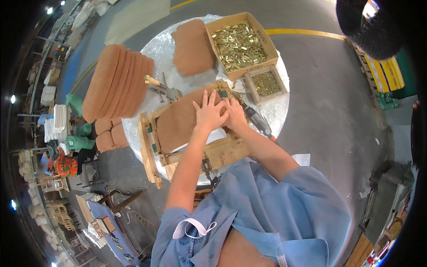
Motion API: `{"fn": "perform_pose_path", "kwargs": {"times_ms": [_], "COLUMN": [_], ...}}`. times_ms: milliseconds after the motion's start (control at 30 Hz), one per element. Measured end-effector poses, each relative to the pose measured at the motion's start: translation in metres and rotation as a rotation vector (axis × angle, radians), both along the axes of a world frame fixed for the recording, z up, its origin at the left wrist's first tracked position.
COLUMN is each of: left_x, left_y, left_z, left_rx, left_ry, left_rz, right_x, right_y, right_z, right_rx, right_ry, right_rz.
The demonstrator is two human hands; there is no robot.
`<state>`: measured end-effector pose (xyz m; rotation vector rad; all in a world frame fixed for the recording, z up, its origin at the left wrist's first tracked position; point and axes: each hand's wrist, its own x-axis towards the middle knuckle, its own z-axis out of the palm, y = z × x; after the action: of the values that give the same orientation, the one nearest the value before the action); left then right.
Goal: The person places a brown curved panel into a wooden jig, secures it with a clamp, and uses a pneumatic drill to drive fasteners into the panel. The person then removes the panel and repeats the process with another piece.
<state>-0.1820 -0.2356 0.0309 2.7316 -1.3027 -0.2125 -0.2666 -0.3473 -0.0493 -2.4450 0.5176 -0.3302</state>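
Observation:
A brown padded panel (175, 120) lies inside a wooden frame jig (149, 149) on the round table. My left hand (210, 113) rests on the panel's right part, fingers spread and holding nothing. Right beside it, at the panel's right end, is my right hand (235, 115), its fingers bent and close together; whatever they may hold is hidden. The two hands touch or overlap. A dark hand-held power tool (259, 121) lies next to my right wrist. White material (216, 135) shows under the panel's near edge.
The table (160, 49) has a clear plastic cover. Behind the jig are a loose brown panel (192, 46), a carton of metal fittings (240, 46) and a smaller box of screw-like pieces (266, 84). A metal clamp (167, 91) sits by the stacked brown panels (118, 84).

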Motion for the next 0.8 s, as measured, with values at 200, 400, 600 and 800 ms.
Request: {"fn": "perform_pose_path", "kwargs": {"times_ms": [200,400,600,800], "left_x": [-0.001,-0.004,-0.010,-0.015], "left_y": [-0.004,-0.004,0.000,-0.018], "left_z": [0.006,0.003,0.004,-0.039], "left_rx": [0.029,-0.024,-0.058,-0.090], "left_ry": [0.020,0.008,0.010,-0.004], "left_rz": [0.024,0.052,0.104,0.195], "right_x": [0.050,0.066,0.055,0.032], "right_y": [0.005,-0.014,-0.040,-0.080], "right_z": [-0.024,-0.068,-0.019,-0.031], "right_rx": [-0.372,-0.281,0.182,0.399], "right_ry": [0.260,0.094,0.300,0.182], "right_rz": [0.267,0.119,0.053,0.143]}}
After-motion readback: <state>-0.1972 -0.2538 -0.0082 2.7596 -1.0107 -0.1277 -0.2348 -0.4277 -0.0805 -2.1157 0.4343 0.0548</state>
